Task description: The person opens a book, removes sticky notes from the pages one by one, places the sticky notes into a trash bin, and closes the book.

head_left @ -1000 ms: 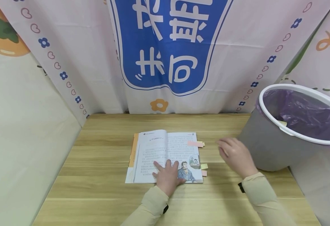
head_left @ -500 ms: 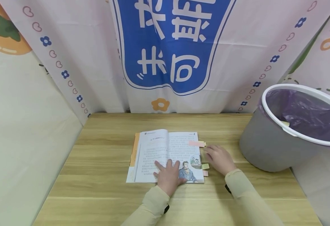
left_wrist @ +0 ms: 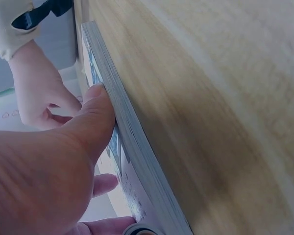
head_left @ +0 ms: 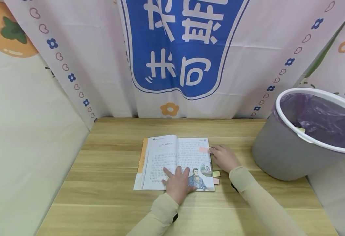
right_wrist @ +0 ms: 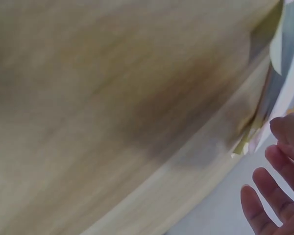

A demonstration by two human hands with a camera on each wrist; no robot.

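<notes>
An open book [head_left: 160,164] lies on the wooden table, printed text on both pages and a picture of a person at the lower right. My left hand [head_left: 176,186] rests spread across its lower middle, thumb along the bottom edge; the left wrist view shows the thumb at the thick page block [left_wrist: 137,142]. At the right page's upper edge, a pink sticky tab [head_left: 203,149] meets the fingertips of my right hand [head_left: 225,158]. In the right wrist view those fingers are apart, close beside the tabs [right_wrist: 242,146]. Lower down, a green tab [head_left: 216,174] and another pink tab [head_left: 216,181] stick out.
A grey bin [head_left: 281,154] with a white rim and purple liner [head_left: 329,114] stands at the right, a small yellowish piece [head_left: 300,130] inside near the rim. A printed curtain [head_left: 107,82] hangs behind the table [head_left: 110,209].
My right hand has moved left from beside the bin to the upper tab at the book's right edge. The left hand stays on the book. The head view has shifted slightly.
</notes>
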